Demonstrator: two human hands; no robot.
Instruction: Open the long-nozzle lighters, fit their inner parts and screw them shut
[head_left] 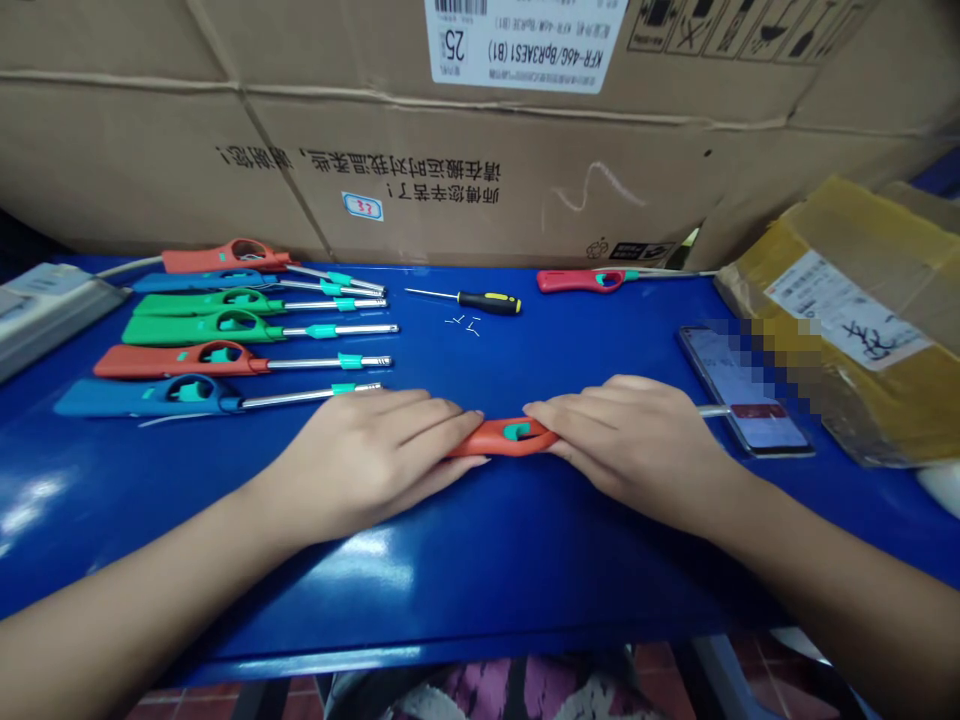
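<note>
Orange lighter (510, 437) held at the near middle of the blue table (480, 560)

Six plastic-handled lighters (225, 330) with slim metal tubes are laid in a row at the far left, seemingly finished; one red lighter (592, 280) is set apart at the far right. The left hand (375, 450) and right hand (630, 440) are laid over the orange lighter's ends, fingers together; whether the thumbs clamp beneath cannot be told. A screwdriver (484, 300) lies beyond.

Obstacles: six lighters (225, 330) in a row, left; screwdriver (480, 300), loose pins (463, 324), rear centre; orange lighter (504, 437), centre front; smartphone (739, 395), taped parcel (862, 310), right; cardboard cartons (450, 150) wall the rear. Free: bare tabletop (480, 560) along near edge.
</note>
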